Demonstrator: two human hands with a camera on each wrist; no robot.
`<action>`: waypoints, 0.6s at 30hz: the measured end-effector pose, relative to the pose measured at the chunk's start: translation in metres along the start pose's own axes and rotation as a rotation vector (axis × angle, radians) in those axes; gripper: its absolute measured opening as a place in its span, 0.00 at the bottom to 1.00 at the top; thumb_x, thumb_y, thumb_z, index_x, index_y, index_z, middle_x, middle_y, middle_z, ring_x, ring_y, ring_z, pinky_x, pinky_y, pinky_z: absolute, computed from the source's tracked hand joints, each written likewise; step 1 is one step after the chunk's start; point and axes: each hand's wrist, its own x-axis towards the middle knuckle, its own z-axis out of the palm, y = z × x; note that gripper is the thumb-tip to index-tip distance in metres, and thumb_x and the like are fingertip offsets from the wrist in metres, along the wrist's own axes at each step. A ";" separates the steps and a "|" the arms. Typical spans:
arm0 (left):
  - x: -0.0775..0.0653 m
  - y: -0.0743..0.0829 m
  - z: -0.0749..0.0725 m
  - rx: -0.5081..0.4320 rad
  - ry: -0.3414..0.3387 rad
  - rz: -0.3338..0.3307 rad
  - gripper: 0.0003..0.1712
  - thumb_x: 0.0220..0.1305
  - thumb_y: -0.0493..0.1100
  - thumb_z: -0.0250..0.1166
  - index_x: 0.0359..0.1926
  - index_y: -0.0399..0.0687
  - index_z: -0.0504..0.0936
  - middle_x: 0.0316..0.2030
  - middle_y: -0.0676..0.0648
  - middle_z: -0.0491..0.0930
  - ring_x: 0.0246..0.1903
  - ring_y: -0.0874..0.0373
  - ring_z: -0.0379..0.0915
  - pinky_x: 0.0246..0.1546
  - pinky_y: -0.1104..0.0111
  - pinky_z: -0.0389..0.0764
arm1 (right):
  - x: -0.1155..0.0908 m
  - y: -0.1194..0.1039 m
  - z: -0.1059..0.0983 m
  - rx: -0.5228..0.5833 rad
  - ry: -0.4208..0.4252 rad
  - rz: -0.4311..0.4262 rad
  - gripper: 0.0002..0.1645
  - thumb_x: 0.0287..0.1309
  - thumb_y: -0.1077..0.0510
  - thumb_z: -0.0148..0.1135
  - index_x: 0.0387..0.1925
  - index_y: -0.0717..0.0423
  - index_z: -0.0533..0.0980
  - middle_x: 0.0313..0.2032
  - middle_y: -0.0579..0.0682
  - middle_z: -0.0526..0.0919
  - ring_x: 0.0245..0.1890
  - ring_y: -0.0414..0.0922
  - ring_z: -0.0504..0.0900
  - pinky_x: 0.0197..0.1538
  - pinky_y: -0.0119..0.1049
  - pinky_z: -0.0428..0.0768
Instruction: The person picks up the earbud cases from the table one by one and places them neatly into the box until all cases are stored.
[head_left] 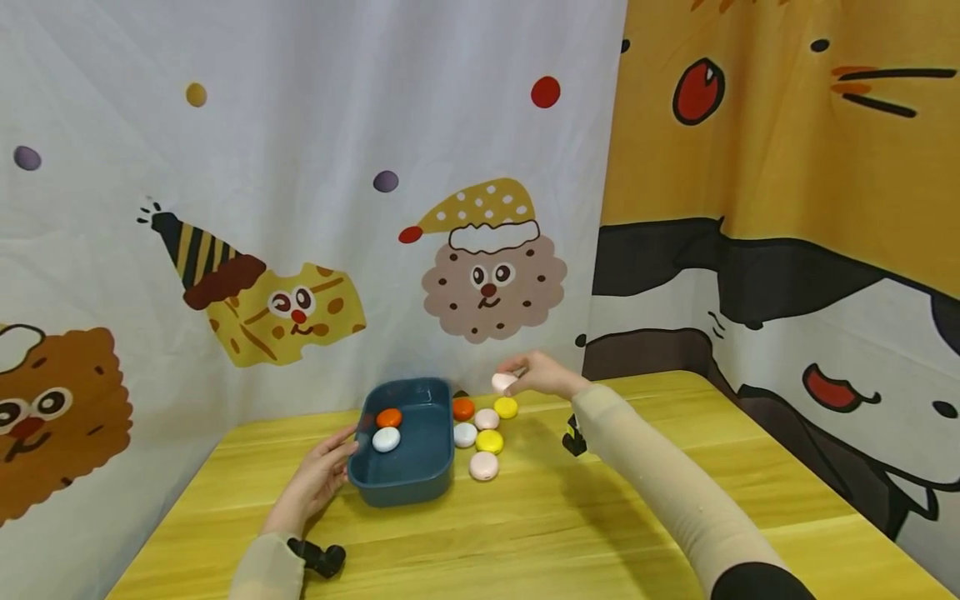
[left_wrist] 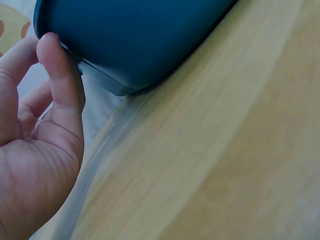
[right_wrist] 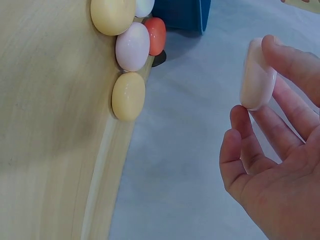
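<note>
Pale pink, the disc point(right_wrist: 257, 76) is pinched by right fingers point(right_wrist: 276, 127) (relaxed left fingers point(left_wrist: 63, 77) touch the blue box point(head_left: 405, 492)).

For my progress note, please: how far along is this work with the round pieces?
Seemingly early. Done: an orange piece and a white piece lie in the blue bin. In hand: the right hand pinches a pale pink piece; the left hand touches the bin. Probably remaining: six more pieces on the table. A dark thing near them is mostly hidden.

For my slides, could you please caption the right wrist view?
Right hand holding a pale pink disc; more discs on table.
</note>
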 end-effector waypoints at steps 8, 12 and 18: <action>-0.001 -0.001 -0.001 -0.010 0.003 -0.001 0.37 0.70 0.42 0.60 0.74 0.43 0.56 0.38 0.51 0.77 0.20 0.65 0.71 0.24 0.77 0.75 | 0.003 -0.004 0.001 0.013 0.000 -0.001 0.29 0.51 0.61 0.72 0.57 0.60 0.78 0.55 0.53 0.80 0.52 0.48 0.77 0.53 0.42 0.76; 0.000 -0.001 -0.001 -0.021 0.013 0.008 0.36 0.70 0.41 0.60 0.74 0.43 0.56 0.37 0.52 0.77 0.20 0.65 0.71 0.23 0.76 0.75 | 0.006 -0.004 0.004 0.019 -0.008 -0.021 0.29 0.50 0.61 0.72 0.56 0.61 0.78 0.54 0.54 0.81 0.52 0.49 0.77 0.54 0.43 0.76; 0.000 -0.002 -0.001 -0.026 0.015 0.022 0.37 0.69 0.40 0.60 0.74 0.42 0.56 0.36 0.52 0.77 0.19 0.65 0.71 0.23 0.76 0.75 | 0.011 -0.005 0.011 0.047 -0.012 -0.030 0.26 0.49 0.62 0.73 0.53 0.57 0.81 0.51 0.52 0.82 0.54 0.52 0.76 0.55 0.45 0.75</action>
